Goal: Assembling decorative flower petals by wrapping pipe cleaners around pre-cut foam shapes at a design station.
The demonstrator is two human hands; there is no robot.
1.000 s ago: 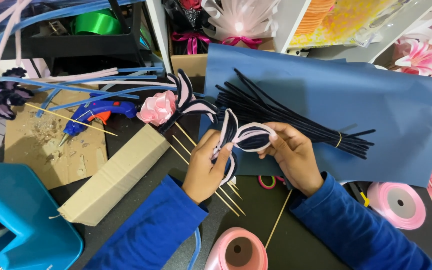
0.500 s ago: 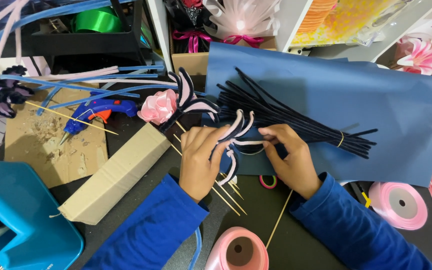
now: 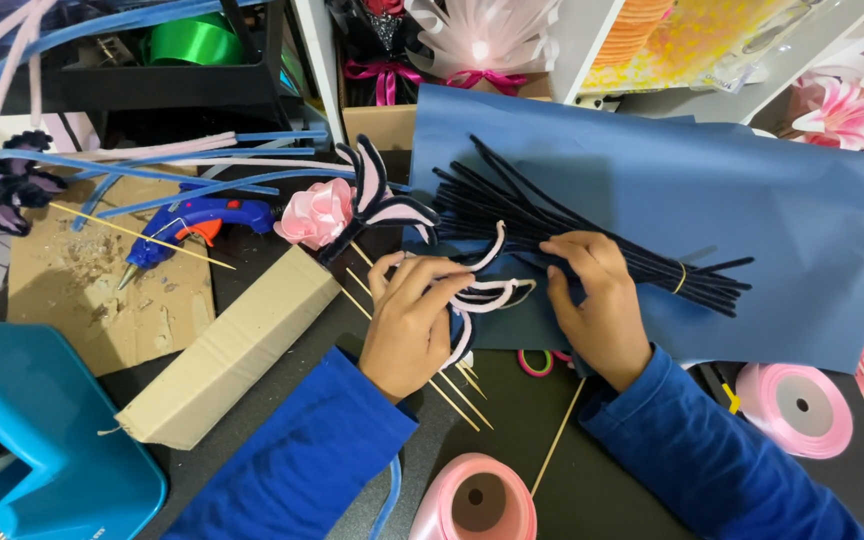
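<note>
Petals, bent from pink-and-dark pipe cleaners, sit pinched in the fingers of the left hand, which curls narrowly around them over the near edge of a blue sheet. Just right of it, the right hand lies palm down with fingers spread, its fingertips pressing on a bundle of black pipe cleaners that runs away to the right, bound by a yellow band near its far end; that hand grips nothing that I can make out. Both sleeves are blue.

Beyond the left hand, up and to its left, a pink rose with dark-edged petals lies on thin skewers that pass under the wrist. Further left rest a blue glue gun on cardboard and a long box. Below the hands stands a pink ribbon spool; a second spool lies right of the right forearm. A teal bin fills the lower left corner.
</note>
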